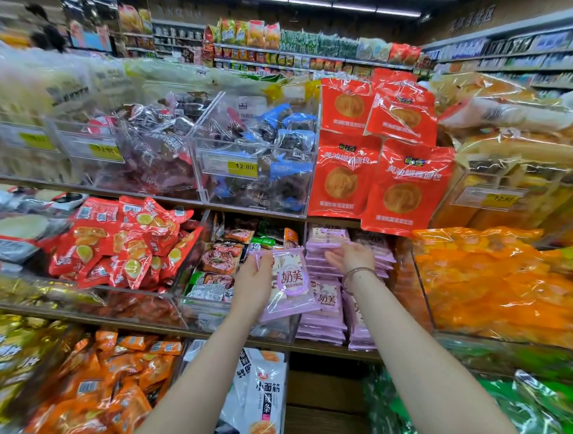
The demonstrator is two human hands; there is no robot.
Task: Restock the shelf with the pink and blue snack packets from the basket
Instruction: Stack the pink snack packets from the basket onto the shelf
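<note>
Left hand (254, 277) gripped one pink packet (291, 283) by its left edge. The packet was tilted in front of the middle shelf (332, 351), just left of the pink stacks (323, 325) lying on it. Right hand (348, 255) was released, fingers straight, fingertips touching the top packet (328, 239) of the rear stack. Bracelet (358, 273) on right wrist. Red bags (343, 176) stood above the stacks, and a clear bin (257, 183) of dark wrapped pieces to their left.
</note>
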